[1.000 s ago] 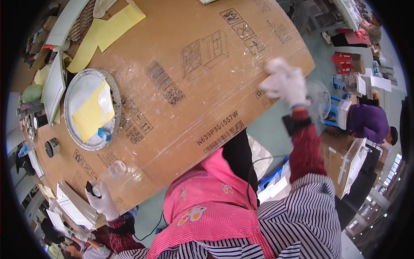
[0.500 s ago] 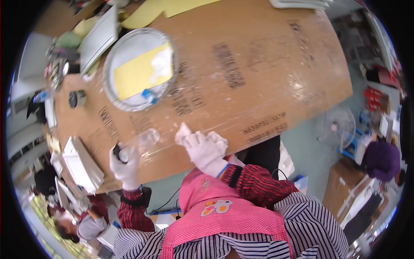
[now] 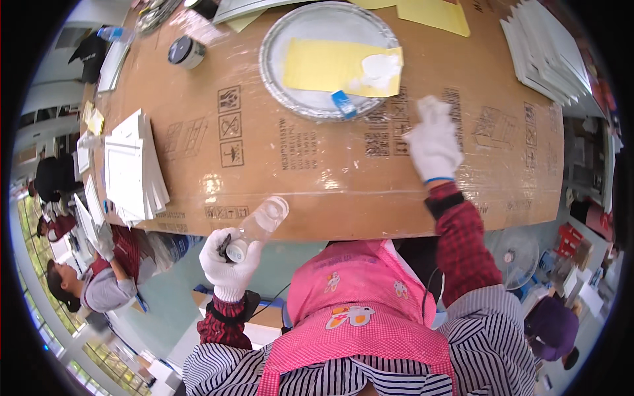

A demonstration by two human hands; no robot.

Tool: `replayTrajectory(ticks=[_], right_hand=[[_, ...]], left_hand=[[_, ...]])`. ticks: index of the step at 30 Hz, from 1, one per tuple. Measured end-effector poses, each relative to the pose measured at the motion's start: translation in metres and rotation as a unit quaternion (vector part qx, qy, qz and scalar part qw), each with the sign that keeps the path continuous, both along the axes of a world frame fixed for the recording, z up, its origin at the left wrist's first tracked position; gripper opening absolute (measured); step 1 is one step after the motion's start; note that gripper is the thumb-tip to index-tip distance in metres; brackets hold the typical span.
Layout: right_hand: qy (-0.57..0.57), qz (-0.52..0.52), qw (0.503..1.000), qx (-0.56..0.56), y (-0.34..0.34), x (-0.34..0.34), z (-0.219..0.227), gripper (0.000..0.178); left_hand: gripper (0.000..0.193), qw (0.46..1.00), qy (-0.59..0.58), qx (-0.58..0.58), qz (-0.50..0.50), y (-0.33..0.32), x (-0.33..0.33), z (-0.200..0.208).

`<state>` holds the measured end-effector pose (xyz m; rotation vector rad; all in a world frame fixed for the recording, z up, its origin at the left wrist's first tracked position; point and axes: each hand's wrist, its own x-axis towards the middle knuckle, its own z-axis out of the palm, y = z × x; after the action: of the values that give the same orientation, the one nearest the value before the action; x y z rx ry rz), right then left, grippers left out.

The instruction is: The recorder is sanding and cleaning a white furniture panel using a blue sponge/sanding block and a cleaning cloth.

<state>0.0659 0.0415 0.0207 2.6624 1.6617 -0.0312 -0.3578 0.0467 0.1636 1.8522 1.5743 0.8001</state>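
My left hand [image 3: 228,264], in a white glove, is closed around a clear plastic bottle [image 3: 263,221] at the table's near edge. A black part of the bottle [image 3: 226,245] shows between the fingers. My right hand [image 3: 436,155], also gloved in white, is out over the cardboard-covered table [image 3: 330,165], right of the round lid. A crumpled white cloth [image 3: 432,109] appears to be under its fingertips, blurred and hard to part from the glove.
On the round grey-white lid [image 3: 264,72] lie a yellow sheet [image 3: 310,66], a white lump [image 3: 382,68] and a small blue piece [image 3: 343,104]. White panels are stacked left [image 3: 132,168] and far right [image 3: 545,56]. A dark-lidded jar [image 3: 187,53] stands far left. A person [image 3: 109,287] works at left.
My right hand has swept forward and right across the table, away from the near edge. My left hand keeps the bottle. The view has turned, so the table's things appear shifted.
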Motion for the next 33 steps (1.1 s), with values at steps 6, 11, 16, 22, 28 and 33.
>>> replayTrajectory(ticks=[6,11,16,22,28,33], right_hand=[[0.097,0.017,0.989,-0.111,0.045,-0.165,0.008,0.062],[0.023,0.118,0.986,-0.114,0.061,-0.216,-0.007,0.066],[0.081,0.311,0.946,-0.038,-0.01,-0.31,0.04,0.072],[0.465,0.408,0.745,-0.249,-0.051,-0.374,0.037,0.037],[0.268,0.233,0.925,0.134,0.113,-0.282,0.067,0.021],[0.025,0.273,0.958,0.087,0.14,-0.28,-0.003,0.025]], left_hand=[[0.037,0.995,0.013,-0.074,0.059,-0.032,-0.048,0.012],[0.036,0.99,0.011,-0.09,0.106,-0.05,-0.07,0.014],[0.035,0.979,-0.019,-0.049,0.198,-0.07,-0.095,0.021],[0.037,0.987,-0.006,0.039,0.153,-0.054,-0.106,0.051],[0.04,0.978,0.006,0.105,0.183,-0.07,-0.13,0.059],[0.047,0.989,-0.012,0.104,0.107,-0.075,-0.132,0.055]])
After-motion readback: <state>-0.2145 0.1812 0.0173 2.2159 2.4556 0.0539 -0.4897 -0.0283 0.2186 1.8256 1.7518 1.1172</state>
